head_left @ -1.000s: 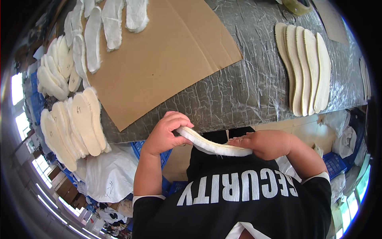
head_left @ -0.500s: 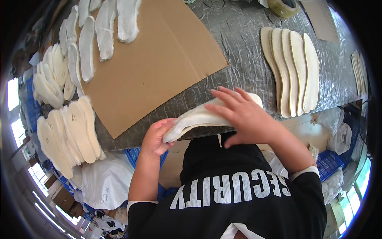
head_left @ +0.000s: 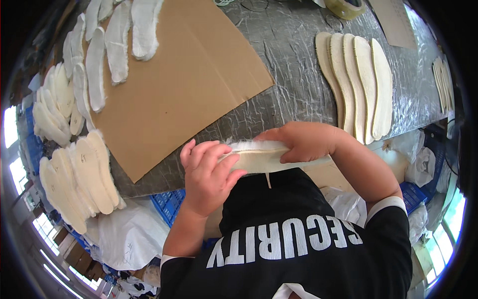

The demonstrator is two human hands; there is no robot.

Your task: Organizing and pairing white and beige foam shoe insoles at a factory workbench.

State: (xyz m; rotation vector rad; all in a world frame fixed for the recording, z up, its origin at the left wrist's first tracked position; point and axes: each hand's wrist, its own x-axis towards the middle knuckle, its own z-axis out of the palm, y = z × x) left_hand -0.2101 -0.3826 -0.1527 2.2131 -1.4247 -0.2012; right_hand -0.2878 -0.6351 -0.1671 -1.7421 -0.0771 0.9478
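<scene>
Just over the table's near edge, in front of my body, I hold a white fleece insole sideways. Its cream backing faces me and fluffy pile shows along the top edge. My right hand grips the right part, thumb on the near face and fingers behind. At the other end my left hand is bent around the insole, with fingers and thumb over its tip, which they hide. To the right, several cream insole pieces lie overlapped in a fan on the table.
A brown cardboard sheet covers the table's left side, with white fleece insoles on its far left. More insoles are piled at the left edge. A tape roll sits at the back; blue crates stand below.
The insole has turned so its cream backing faces me. My right hand has come down from over it to grip its right part; my left hand has shifted over the left end.
</scene>
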